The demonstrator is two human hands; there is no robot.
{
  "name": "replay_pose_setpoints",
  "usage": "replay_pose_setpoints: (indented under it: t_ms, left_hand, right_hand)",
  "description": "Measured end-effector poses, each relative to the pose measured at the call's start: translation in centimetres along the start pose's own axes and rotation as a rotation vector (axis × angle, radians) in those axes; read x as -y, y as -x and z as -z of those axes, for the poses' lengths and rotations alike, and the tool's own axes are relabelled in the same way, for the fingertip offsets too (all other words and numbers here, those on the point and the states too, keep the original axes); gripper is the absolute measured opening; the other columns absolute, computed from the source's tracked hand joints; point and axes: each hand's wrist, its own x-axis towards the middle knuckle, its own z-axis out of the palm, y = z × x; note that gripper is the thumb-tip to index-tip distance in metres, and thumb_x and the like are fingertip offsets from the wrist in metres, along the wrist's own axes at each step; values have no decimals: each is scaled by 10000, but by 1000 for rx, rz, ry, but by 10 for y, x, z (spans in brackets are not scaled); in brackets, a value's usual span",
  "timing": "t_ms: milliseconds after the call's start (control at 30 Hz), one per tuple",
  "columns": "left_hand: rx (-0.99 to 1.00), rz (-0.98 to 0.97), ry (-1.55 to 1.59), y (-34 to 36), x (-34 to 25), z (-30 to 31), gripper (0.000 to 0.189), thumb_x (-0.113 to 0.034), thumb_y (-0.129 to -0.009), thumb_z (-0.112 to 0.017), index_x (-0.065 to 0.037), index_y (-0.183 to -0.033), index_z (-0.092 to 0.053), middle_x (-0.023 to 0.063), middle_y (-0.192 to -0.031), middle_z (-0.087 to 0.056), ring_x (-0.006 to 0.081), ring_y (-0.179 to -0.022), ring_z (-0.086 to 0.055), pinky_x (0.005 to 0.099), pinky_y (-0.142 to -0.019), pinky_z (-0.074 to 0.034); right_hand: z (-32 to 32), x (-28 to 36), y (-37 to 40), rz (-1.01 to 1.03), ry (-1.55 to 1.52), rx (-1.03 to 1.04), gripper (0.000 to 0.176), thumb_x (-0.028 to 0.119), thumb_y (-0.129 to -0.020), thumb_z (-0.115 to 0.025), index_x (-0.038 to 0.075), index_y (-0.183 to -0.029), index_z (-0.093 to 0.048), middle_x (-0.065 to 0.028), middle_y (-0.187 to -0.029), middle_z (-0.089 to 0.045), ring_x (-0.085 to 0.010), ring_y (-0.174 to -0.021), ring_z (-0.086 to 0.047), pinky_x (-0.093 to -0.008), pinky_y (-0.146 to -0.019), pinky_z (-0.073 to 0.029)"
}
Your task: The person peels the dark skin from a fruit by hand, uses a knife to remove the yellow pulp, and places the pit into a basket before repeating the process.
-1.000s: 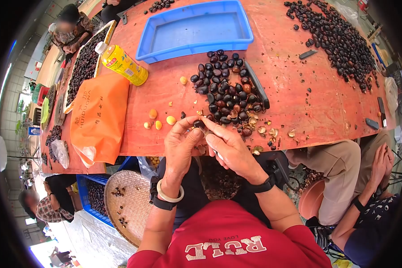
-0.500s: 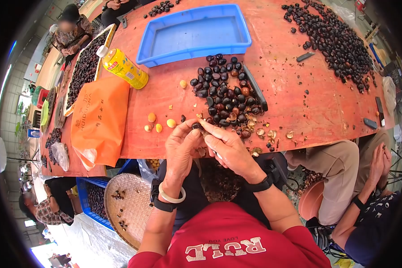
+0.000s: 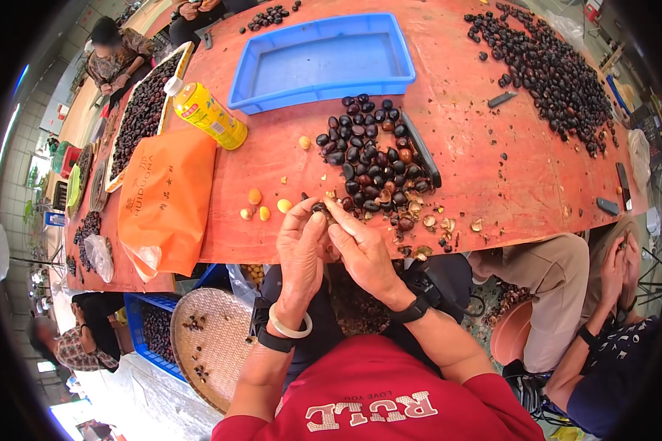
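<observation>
My left hand is closed, pinching a dark brown nut between thumb and fingertips over the table's near edge. Pressed close against it from the right, my right hand is closed too; its fingertips meet at the nut, and what lies inside its grip is hidden. Just beyond the hands spreads a pile of glossy dark nuts, with cracked shell pieces at its near side. Left of my fingers lie several peeled yellow kernels. A dark, long bar borders the pile on the right.
A blue tray stands beyond the pile. To the left are a yellow bottle and an orange bag. More nuts cover the far right. A woven basket sits low left; a seated person's legs are at right.
My hands stay together at the nut, and the right hand has turned and shifted slightly. The whole view has moved a little; the things on the table keep their places.
</observation>
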Motion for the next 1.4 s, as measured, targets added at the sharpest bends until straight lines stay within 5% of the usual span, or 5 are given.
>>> replay_pose_setpoints:
  t_ms: [133,600,867,1000,1400]
  left_hand:
    - [16,23,-28,-1,-2,1,290,-131,-890,-593,-25,-1139,-491,48,-940,-600,91,-748,-582,221,-600,-499]
    - [26,46,88,-3,0,4,323,-236,-913,-553,-63,-1169,-459,110,-1090,-594,181,-912,-604,298,-734,-534]
    - [100,86,224,-12,-2,5,312,-232,-907,-560,-57,-1152,-476,62,-1042,-594,193,-948,-596,321,-799,-516]
    - [25,63,340,-3,-3,13,318,-223,-913,-548,-41,-1168,-491,71,-1069,-602,230,-1029,-578,392,-971,-436]
    - [91,112,157,-1,-5,17,372,-328,-899,-556,-58,-1148,-496,67,-1008,-601,190,-909,-604,344,-784,-509]
  right_hand:
    - [1,-1,-1,177,125,-30,370,95,-910,-495,1,-1268,-491,-202,-1138,-594,-228,-1017,-602,-285,-831,-468]
    - [-12,-3,-11,401,280,-72,357,39,-880,-527,5,-1235,-526,-198,-1039,-619,-264,-886,-629,-299,-754,-489]
    - [-10,7,-16,296,239,-78,333,67,-900,-529,-17,-1223,-530,-159,-959,-641,-197,-824,-614,-288,-742,-488]
    - [22,41,-35,-63,-307,-277,391,176,-960,-456,55,-1331,-431,20,-635,-463,-5,-402,-352,-157,-341,-295]
    - [15,43,-8,-191,1,227,444,121,-920,-491,43,-1350,-411,-4,-752,-558,-48,-618,-477,-198,-560,-411]
